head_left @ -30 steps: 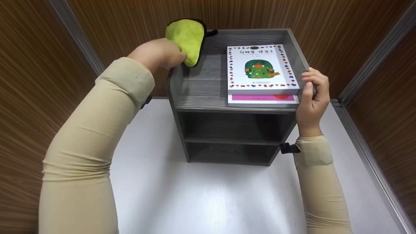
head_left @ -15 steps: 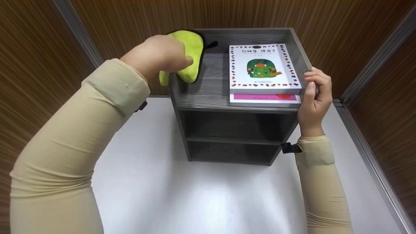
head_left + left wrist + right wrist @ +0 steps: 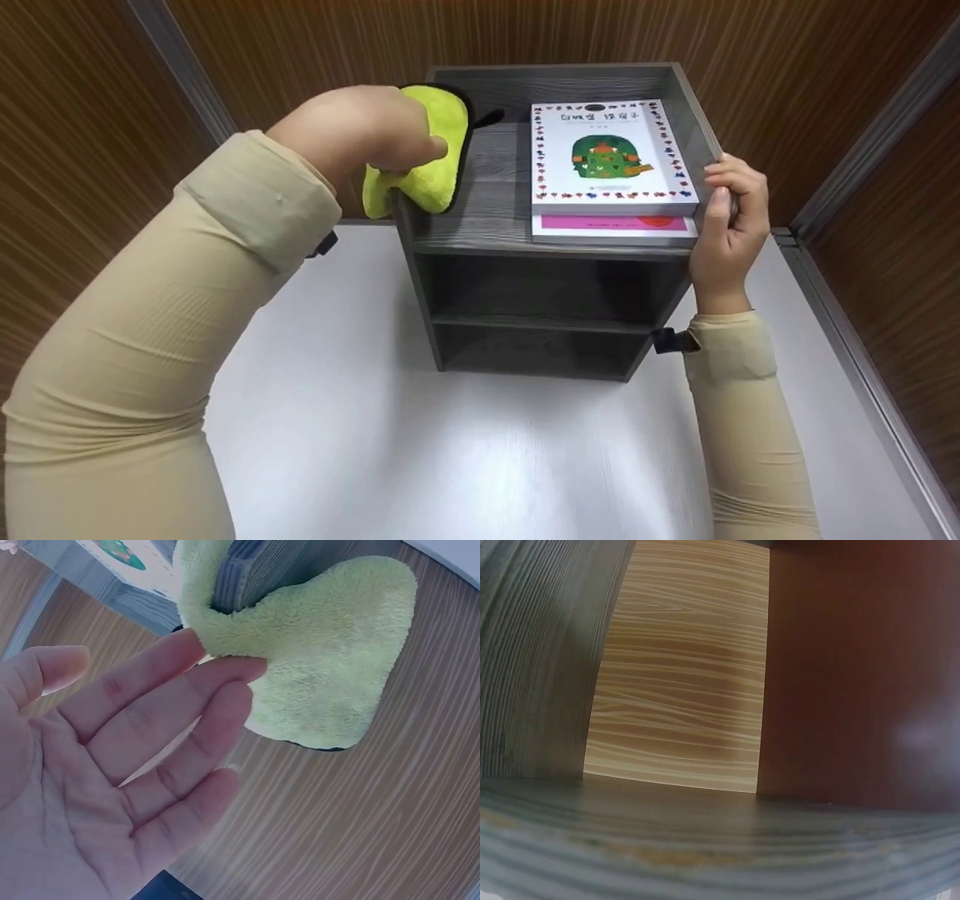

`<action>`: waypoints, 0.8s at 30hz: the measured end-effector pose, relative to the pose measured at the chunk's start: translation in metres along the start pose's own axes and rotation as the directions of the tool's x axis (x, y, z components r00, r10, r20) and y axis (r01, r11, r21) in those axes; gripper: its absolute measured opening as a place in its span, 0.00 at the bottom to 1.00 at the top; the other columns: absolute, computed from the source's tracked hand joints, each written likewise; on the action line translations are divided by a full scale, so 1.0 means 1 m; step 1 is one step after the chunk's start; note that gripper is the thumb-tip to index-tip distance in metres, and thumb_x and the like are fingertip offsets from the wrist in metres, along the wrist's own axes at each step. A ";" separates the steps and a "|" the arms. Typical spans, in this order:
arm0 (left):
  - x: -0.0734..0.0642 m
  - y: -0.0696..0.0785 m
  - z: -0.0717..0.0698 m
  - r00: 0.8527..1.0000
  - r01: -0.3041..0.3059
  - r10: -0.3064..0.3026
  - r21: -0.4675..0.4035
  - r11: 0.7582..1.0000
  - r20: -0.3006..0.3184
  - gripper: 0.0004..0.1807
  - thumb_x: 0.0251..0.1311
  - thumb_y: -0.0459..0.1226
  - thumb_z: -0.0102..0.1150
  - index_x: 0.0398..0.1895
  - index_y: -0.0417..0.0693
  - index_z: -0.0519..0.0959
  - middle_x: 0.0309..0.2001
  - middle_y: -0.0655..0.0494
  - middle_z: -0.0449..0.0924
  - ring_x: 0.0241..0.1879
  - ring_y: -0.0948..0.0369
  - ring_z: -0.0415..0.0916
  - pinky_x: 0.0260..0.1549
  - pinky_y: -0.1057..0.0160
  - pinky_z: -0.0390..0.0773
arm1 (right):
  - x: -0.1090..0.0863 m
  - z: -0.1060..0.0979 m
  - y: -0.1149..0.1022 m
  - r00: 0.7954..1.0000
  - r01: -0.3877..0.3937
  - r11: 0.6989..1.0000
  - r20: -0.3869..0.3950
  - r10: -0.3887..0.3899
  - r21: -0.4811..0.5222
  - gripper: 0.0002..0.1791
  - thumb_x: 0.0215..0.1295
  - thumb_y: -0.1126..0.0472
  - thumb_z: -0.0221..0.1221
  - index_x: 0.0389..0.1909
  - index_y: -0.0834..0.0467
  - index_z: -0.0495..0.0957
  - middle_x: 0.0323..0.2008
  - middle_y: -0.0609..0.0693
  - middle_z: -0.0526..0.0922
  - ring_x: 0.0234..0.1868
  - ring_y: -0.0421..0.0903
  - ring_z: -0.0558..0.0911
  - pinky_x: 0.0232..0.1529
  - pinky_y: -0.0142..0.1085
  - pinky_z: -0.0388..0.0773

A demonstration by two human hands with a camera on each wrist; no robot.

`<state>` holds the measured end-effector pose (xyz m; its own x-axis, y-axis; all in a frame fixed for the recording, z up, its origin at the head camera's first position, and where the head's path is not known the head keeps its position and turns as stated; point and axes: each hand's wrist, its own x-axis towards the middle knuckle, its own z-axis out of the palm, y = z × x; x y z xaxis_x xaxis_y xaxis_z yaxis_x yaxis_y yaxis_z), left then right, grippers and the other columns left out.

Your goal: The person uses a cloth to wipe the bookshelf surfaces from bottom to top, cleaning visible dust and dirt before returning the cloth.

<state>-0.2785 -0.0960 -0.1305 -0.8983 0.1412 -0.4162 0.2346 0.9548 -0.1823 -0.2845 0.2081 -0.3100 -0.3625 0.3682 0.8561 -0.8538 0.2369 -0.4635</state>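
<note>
A yellow-green cloth [image 3: 442, 120] with black edging hangs folded over the left side panel of a grey wooden shelf unit [image 3: 495, 180]. My left hand [image 3: 367, 127] is at its outer side; in the left wrist view the fingers [image 3: 150, 701] are nearly straight, their tips at the fuzzy cloth [image 3: 330, 652], the thumb standing apart. On the unit's right side, my right hand [image 3: 727, 225] grips the top edge of the side panel, fingers curled over it. The right wrist view has grey board [image 3: 540, 652] close to the lens and no hand in sight.
Two books lie stacked at the right of the unit's top: a white one [image 3: 607, 161] with a green picture over one with a pink band [image 3: 615, 224]. Two lower compartments open toward me. Wood-grain walls [image 3: 300, 52] stand close around; the floor [image 3: 465, 450] is white.
The cloth has come down toward me and now drapes over the left panel. My left hand has moved slightly left and its pinch has loosened. The right hand keeps its hold.
</note>
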 end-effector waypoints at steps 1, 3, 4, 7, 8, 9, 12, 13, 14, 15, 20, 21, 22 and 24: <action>0.000 0.001 -0.001 1.000 0.003 -0.003 -0.002 1.000 0.021 0.27 0.67 0.53 0.28 0.26 0.44 0.72 0.33 0.49 0.68 0.37 0.54 0.66 0.43 0.55 0.67 | 0.000 -0.001 0.000 1.000 -0.001 1.000 0.002 0.001 -0.002 0.11 0.55 0.70 0.44 0.30 0.75 0.72 0.34 0.52 0.78 0.50 0.54 0.74 0.60 0.45 0.63; -0.001 0.003 -0.003 0.998 0.001 -0.002 0.003 1.000 0.059 0.30 0.68 0.53 0.26 0.33 0.42 0.75 0.40 0.47 0.71 0.44 0.53 0.66 0.51 0.53 0.65 | 0.000 -0.002 -0.001 1.000 -0.003 1.000 0.001 0.003 -0.006 0.11 0.55 0.70 0.44 0.30 0.75 0.72 0.35 0.52 0.78 0.51 0.54 0.74 0.60 0.45 0.63; -0.001 0.003 -0.004 0.997 0.001 -0.002 0.002 1.000 0.075 0.30 0.68 0.53 0.25 0.36 0.41 0.75 0.43 0.46 0.71 0.47 0.53 0.66 0.55 0.52 0.63 | 0.000 -0.003 -0.001 1.000 -0.004 1.000 -0.001 0.004 -0.007 0.11 0.55 0.71 0.44 0.30 0.75 0.72 0.34 0.52 0.78 0.51 0.54 0.74 0.60 0.45 0.63; -0.001 0.003 -0.004 0.996 -0.010 0.011 -0.004 1.000 0.090 0.29 0.68 0.52 0.25 0.40 0.40 0.73 0.48 0.46 0.71 0.53 0.53 0.63 0.60 0.52 0.58 | 0.002 -0.006 -0.003 1.000 -0.002 1.000 -0.011 0.002 -0.014 0.11 0.55 0.70 0.44 0.30 0.75 0.72 0.35 0.52 0.78 0.51 0.54 0.74 0.60 0.45 0.63; -0.001 0.003 -0.004 0.996 -0.014 0.014 -0.005 1.000 0.083 0.28 0.68 0.52 0.25 0.38 0.41 0.73 0.46 0.46 0.70 0.52 0.53 0.63 0.60 0.52 0.58 | 0.002 -0.007 -0.003 1.000 -0.002 1.000 -0.016 0.002 -0.016 0.11 0.55 0.70 0.44 0.30 0.75 0.72 0.34 0.51 0.78 0.51 0.54 0.74 0.60 0.45 0.63; 0.000 0.002 -0.003 0.996 -0.017 0.018 -0.011 1.000 0.082 0.27 0.68 0.52 0.26 0.36 0.42 0.71 0.44 0.47 0.70 0.51 0.53 0.63 0.60 0.52 0.58 | 0.003 -0.008 -0.003 1.000 -0.001 1.000 -0.020 0.001 -0.019 0.11 0.55 0.70 0.44 0.30 0.75 0.72 0.34 0.51 0.78 0.51 0.55 0.74 0.60 0.45 0.63; 0.008 -0.001 -0.003 0.997 -0.024 0.026 -0.029 0.999 0.072 0.26 0.69 0.51 0.26 0.36 0.42 0.70 0.41 0.47 0.70 0.52 0.52 0.63 0.61 0.53 0.57 | 0.004 -0.010 -0.004 1.000 0.002 1.000 -0.026 -0.003 -0.025 0.12 0.55 0.70 0.44 0.30 0.76 0.72 0.34 0.50 0.78 0.51 0.55 0.74 0.60 0.45 0.63; 0.012 -0.002 -0.003 0.997 -0.020 0.023 -0.039 0.999 0.073 0.27 0.69 0.51 0.25 0.40 0.41 0.72 0.44 0.46 0.72 0.55 0.52 0.62 0.62 0.53 0.55 | 0.004 -0.010 -0.004 1.000 0.002 1.000 -0.026 -0.003 -0.026 0.11 0.55 0.70 0.44 0.30 0.75 0.72 0.34 0.50 0.78 0.51 0.55 0.74 0.60 0.45 0.63; 0.017 -0.003 -0.003 0.997 -0.019 0.023 -0.054 0.998 0.076 0.28 0.69 0.50 0.24 0.45 0.39 0.73 0.48 0.45 0.73 0.58 0.51 0.62 0.63 0.53 0.53 | 0.003 -0.010 -0.004 1.000 0.003 1.000 -0.026 -0.003 -0.028 0.11 0.55 0.70 0.44 0.30 0.75 0.72 0.34 0.51 0.78 0.51 0.54 0.74 0.60 0.45 0.63; 0.023 -0.004 -0.003 0.995 -0.018 0.025 -0.079 0.997 0.094 0.30 0.69 0.50 0.23 0.51 0.37 0.71 0.52 0.43 0.73 0.61 0.51 0.60 0.64 0.53 0.52 | 0.003 -0.010 -0.003 1.000 0.006 1.000 -0.025 -0.007 -0.030 0.11 0.55 0.70 0.44 0.30 0.75 0.72 0.34 0.51 0.78 0.51 0.54 0.74 0.60 0.45 0.63; 0.045 -0.008 0.002 0.979 0.082 -0.033 -0.240 0.967 0.201 0.36 0.68 0.52 0.25 0.67 0.30 0.52 0.67 0.38 0.55 0.67 0.50 0.49 0.66 0.56 0.48 | -0.001 -0.008 -0.002 1.000 0.019 0.999 -0.017 -0.019 -0.027 0.12 0.55 0.69 0.45 0.30 0.76 0.72 0.35 0.53 0.78 0.50 0.55 0.74 0.59 0.46 0.63; 0.047 -0.008 0.002 0.973 0.113 -0.055 -0.254 0.960 0.223 0.38 0.67 0.54 0.25 0.69 0.30 0.48 0.69 0.38 0.51 0.68 0.50 0.47 0.66 0.57 0.47 | -0.001 -0.007 -0.002 1.000 0.021 0.999 -0.013 -0.022 -0.027 0.12 0.55 0.69 0.45 0.30 0.76 0.72 0.35 0.53 0.78 0.50 0.55 0.74 0.59 0.46 0.63; 0.048 -0.008 0.001 0.970 0.148 -0.088 -0.270 0.951 0.225 0.40 0.67 0.55 0.27 0.69 0.31 0.46 0.70 0.39 0.48 0.68 0.50 0.46 0.66 0.57 0.47 | -0.002 -0.006 -0.002 1.000 0.022 0.999 -0.012 -0.023 -0.024 0.11 0.55 0.69 0.45 0.30 0.76 0.72 0.35 0.54 0.78 0.50 0.56 0.74 0.59 0.46 0.63; 0.047 -0.008 -0.003 0.966 0.212 -0.152 -0.304 0.929 0.209 0.42 0.65 0.56 0.31 0.70 0.32 0.44 0.70 0.40 0.47 0.68 0.51 0.47 0.65 0.57 0.49 | -0.003 -0.005 -0.001 1.000 0.026 1.000 -0.012 -0.026 -0.013 0.11 0.55 0.70 0.45 0.30 0.76 0.72 0.34 0.54 0.78 0.50 0.56 0.74 0.59 0.46 0.63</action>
<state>-0.3235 -0.0968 -0.1457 -0.8256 -0.0635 -0.5607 -0.0855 0.9963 0.0129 -0.2803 0.2115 -0.3132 -0.3359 0.3727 0.8650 -0.8578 0.2583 -0.4444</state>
